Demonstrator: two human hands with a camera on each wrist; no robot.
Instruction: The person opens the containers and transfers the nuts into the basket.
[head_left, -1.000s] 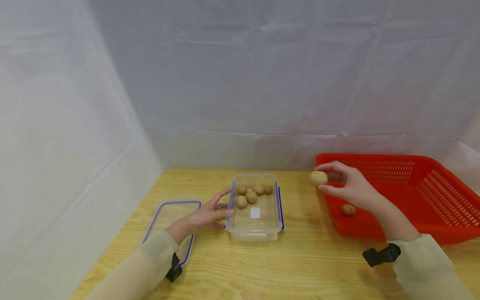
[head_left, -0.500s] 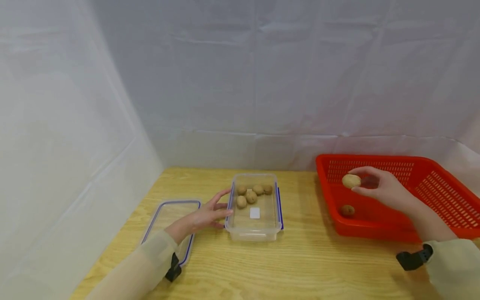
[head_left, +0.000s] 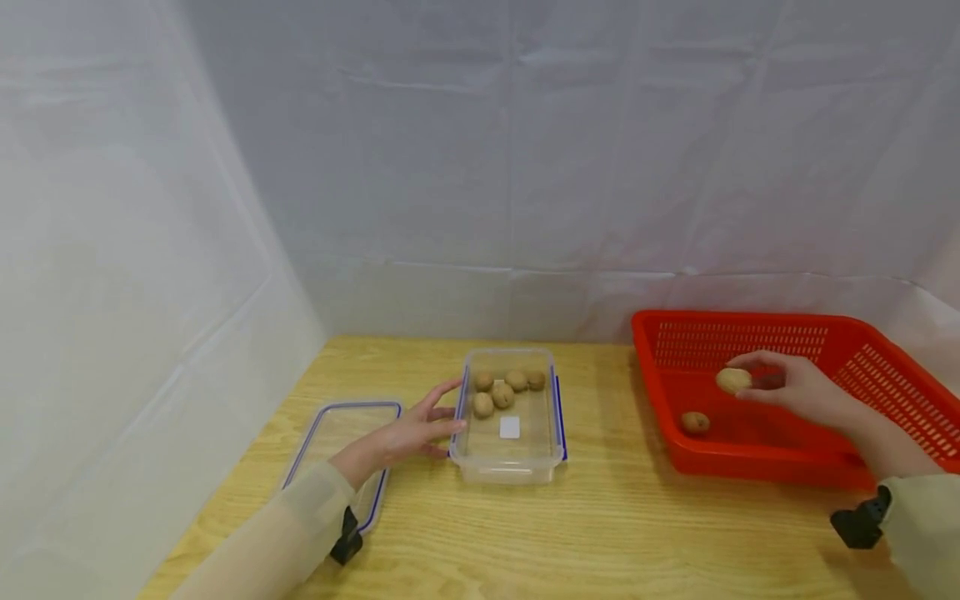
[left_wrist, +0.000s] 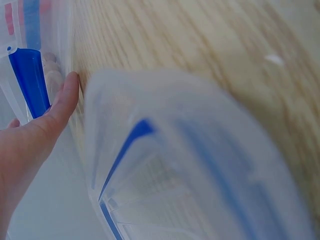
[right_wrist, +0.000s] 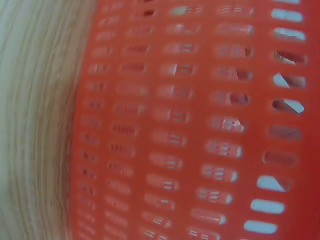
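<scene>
In the head view a small tan potato is pinched between the thumb and fingertips of my right hand, above the inside of the red basket. Another potato lies on the basket floor, near its left front corner. My left hand rests with spread fingers against the left side of a clear plastic container. Several potatoes lie in its far half. In the left wrist view the thumb of my left hand lies beside a blue latch. The right wrist view hides my right hand.
A clear lid with a blue seal lies on the wooden table, partly under my left forearm. White sheeting encloses the back and left. The basket's slotted wall fills the right wrist view.
My right hand has moved right with the potato, from the basket's left rim to over its inside, and sits slightly lower. My left hand and the container have stayed put.
</scene>
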